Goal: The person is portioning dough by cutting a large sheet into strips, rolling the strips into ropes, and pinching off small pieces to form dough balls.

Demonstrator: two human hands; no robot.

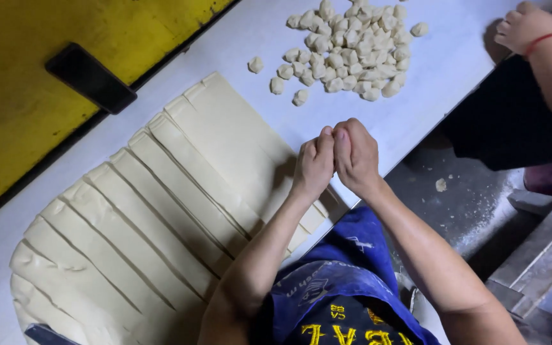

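Fingers: the left hand [314, 163] and right hand [354, 153] meet knuckle to knuckle above the table's near edge, fingers curled shut and tips pressed together; whatever they pinch is hidden between them, so what they grip cannot be told

Dough sheet: a wide, pale dough sheet [161, 211] lies on the table just beside and below the left hand, cut into long strips; the strips' long axis runs slantwise, from the near edge by the person's arms up toward the table's far side

Nearer hand: the left hand sits over the end of the closest strip; the right hand is farther from the sheet, on the side toward the pile

Dough pieces: a heap of small pale dough pieces [352, 51] rests farther along the table, beyond the fingertips and well apart from the sheet, with a few strays at its edge

Table: a white table [429, 76] carries both sheet and heap

Surroundings: a yellow wall [33, 76] with a dark bracket runs behind the table; a blue apron [346, 268] covers the person's front

Co-worker: another person's hand [525, 25], a red band at the wrist, rests at the table's far corner
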